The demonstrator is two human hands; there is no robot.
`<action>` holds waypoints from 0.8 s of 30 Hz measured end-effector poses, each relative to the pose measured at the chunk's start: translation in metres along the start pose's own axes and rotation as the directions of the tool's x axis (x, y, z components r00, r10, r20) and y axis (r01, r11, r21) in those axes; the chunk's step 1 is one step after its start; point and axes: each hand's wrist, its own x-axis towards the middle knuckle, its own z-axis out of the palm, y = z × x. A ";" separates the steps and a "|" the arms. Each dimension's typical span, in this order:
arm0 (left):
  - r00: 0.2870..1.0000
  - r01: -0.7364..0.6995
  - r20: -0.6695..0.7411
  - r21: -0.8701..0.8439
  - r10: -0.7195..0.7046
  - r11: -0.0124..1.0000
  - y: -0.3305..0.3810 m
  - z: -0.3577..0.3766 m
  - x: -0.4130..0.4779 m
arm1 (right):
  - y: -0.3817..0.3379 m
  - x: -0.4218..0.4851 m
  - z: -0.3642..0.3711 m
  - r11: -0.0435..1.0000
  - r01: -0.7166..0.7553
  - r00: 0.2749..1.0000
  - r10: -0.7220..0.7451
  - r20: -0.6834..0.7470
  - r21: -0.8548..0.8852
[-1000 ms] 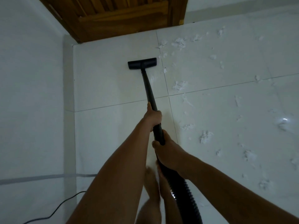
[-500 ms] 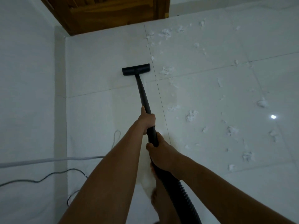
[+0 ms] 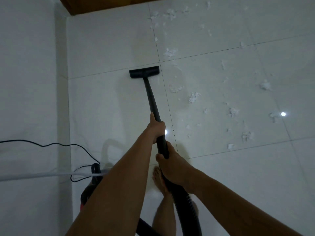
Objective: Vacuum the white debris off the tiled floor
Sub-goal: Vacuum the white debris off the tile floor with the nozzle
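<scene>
White debris (image 3: pixel 194 97) lies scattered over the tiled floor (image 3: pixel 110 48) to the right of the black floor head (image 3: pixel 144 72), in clumps and flecks that run from the far tiles near the wooden door (image 3: pixel 102 4) down to the tiles beside my right arm. On my feed the floor head sits flat on the floor, just below one grout line and just left of another. The nearest clump lies a little to its right, not touching it.

The black wand (image 3: pixel 152 99) slopes back from the head toward me. My left hand (image 3: pixel 156 126) grips the wand further up, with the fingers wrapped round it and the thumb laid along the tube. My right hand (image 3: pixel 172 167) is clamped round the near end of the wand, just above the ribbed hose (image 3: pixel 187 210), which runs off the bottom edge. A bare foot (image 3: pixel 158 181) stands on the tile under that hand.

By the white wall (image 3: pixel 25 65) on the left, a thin black cord (image 3: pixel 56 144) snakes toward the dark vacuum body (image 3: pixel 88 189), which is mostly hidden behind my left forearm. A pale cable (image 3: pixel 34 176) crosses in front of it.
</scene>
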 end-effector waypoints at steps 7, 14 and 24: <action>1.000 0.011 -0.008 0.010 -0.011 1.000 -0.053 0.038 -0.051 | 0.064 -0.046 0.013 1.000 0.000 1.000 0.000 -0.017 0.015; 0.999 0.033 -0.015 0.004 -0.033 0.999 -0.109 0.076 -0.108 | 0.128 -0.102 0.025 0.999 0.018 1.000 -0.018 0.005 0.029; 1.000 0.004 -0.026 0.011 -0.004 1.000 -0.190 0.106 -0.147 | 0.203 -0.148 0.063 1.000 -0.006 1.000 0.006 -0.014 0.028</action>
